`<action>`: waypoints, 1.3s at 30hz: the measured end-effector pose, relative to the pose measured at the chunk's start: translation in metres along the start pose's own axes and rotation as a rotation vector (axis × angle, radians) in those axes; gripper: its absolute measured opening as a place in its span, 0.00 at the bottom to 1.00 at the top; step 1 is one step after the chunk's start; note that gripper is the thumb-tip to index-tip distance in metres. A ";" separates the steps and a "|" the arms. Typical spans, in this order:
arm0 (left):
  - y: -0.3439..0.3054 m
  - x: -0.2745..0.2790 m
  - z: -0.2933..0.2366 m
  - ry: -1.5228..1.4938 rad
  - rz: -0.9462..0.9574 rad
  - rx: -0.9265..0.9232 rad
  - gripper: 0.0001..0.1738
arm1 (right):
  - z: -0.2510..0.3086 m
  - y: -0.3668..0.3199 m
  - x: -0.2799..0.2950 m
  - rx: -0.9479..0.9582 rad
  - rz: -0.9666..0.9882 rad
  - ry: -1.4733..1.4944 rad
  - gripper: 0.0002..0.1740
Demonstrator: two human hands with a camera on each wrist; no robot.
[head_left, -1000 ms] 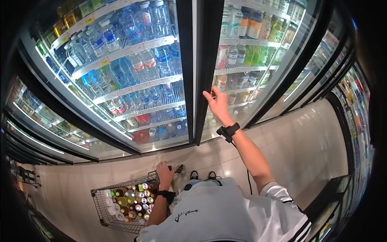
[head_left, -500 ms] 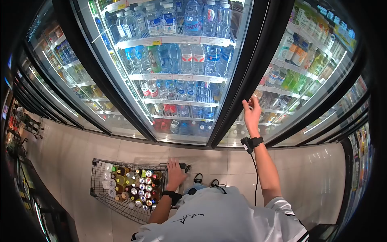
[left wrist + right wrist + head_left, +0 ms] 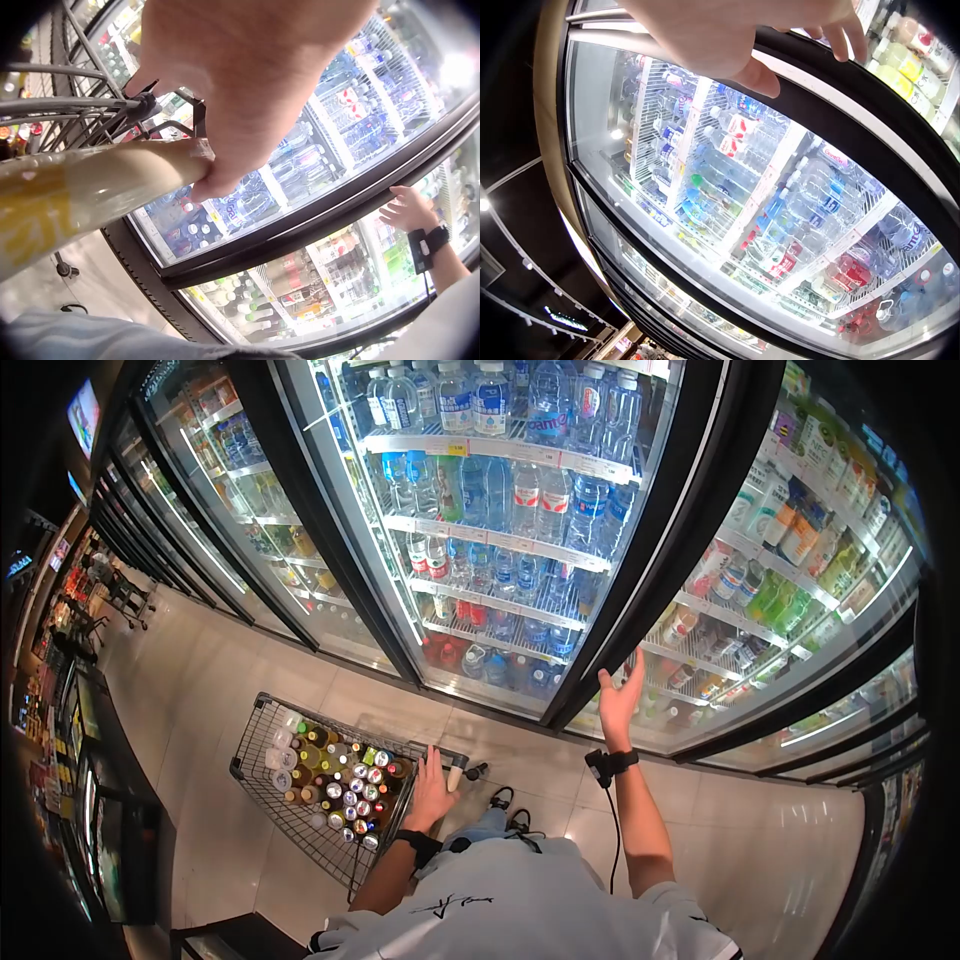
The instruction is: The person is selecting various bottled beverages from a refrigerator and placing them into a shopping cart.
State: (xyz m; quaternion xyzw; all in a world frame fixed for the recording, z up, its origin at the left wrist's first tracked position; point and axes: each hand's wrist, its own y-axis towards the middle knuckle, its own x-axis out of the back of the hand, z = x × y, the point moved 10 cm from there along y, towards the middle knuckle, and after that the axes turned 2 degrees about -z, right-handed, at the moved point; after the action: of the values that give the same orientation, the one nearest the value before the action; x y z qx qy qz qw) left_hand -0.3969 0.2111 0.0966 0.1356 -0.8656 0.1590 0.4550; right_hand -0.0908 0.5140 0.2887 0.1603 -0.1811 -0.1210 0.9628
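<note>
While the left hand [image 3: 432,790] grips the cart handle [image 3: 90,187], the right hand [image 3: 620,698] meets the cooler door [image 3: 650,540].
Right fingers spread flat on its edge, apparently to steady it.

The shiny pale tiled floor [image 3: 300,690] runs beside a long row of bright glass fridges [image 3: 205,460]. Small lights [image 3: 526,265] glow on the dark ceiling [image 3: 506,240].

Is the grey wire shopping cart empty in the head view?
No, the grey wire shopping cart holds many bottles and cans.
</note>
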 end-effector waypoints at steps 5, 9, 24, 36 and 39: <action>-0.034 -0.025 0.042 0.042 0.066 0.096 0.55 | 0.000 -0.030 -0.010 0.135 0.007 -0.010 0.40; -0.080 -0.017 0.053 -0.035 0.165 0.362 0.40 | -0.023 -0.106 -0.094 0.016 0.569 0.006 0.24; -0.075 -0.002 0.058 -0.143 0.003 0.267 0.20 | -0.006 -0.316 -0.215 0.589 1.409 -0.256 0.38; -0.044 -0.025 0.123 -0.462 0.165 0.309 0.18 | 0.019 -0.328 -0.276 0.544 1.423 -0.458 0.26; -0.040 -0.009 0.126 -0.536 0.198 0.301 0.17 | 0.019 -0.337 -0.291 0.548 1.409 -0.429 0.25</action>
State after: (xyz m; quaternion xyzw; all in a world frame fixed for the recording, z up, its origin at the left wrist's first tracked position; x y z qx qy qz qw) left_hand -0.4701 0.1250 0.0275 0.1533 -0.9304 0.2875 0.1681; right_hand -0.4204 0.2841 0.0968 0.2126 -0.4456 0.5388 0.6826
